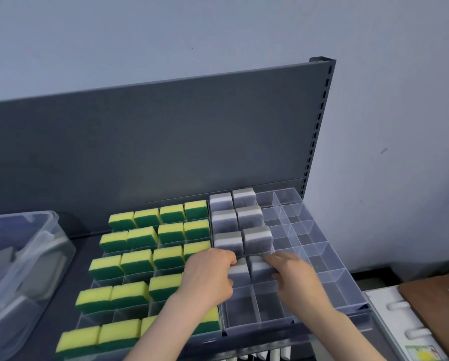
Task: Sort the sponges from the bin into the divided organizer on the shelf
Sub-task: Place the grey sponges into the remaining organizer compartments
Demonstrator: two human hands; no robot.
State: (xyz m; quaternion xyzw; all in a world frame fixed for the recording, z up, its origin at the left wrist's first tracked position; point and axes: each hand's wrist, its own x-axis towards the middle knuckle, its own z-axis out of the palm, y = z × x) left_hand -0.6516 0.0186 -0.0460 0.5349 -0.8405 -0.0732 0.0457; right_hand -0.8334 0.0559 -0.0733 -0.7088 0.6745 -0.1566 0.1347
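Over on the shelf organizer (332,280) green side's nearly full, both grips, left (207,272) and right (293,274), closed on grey sponges (240,269), more left in the bin (30,246)

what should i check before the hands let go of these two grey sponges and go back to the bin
1. Left hand on the left grey sponge: ok.
2. Right hand on the right grey sponge: ok.
3. Both sponges fully seated in their cells: cannot tell, hands cover them.
4. Empty cells in front for the next pair: ok.
5. Grey sponges left in the bin: ok.
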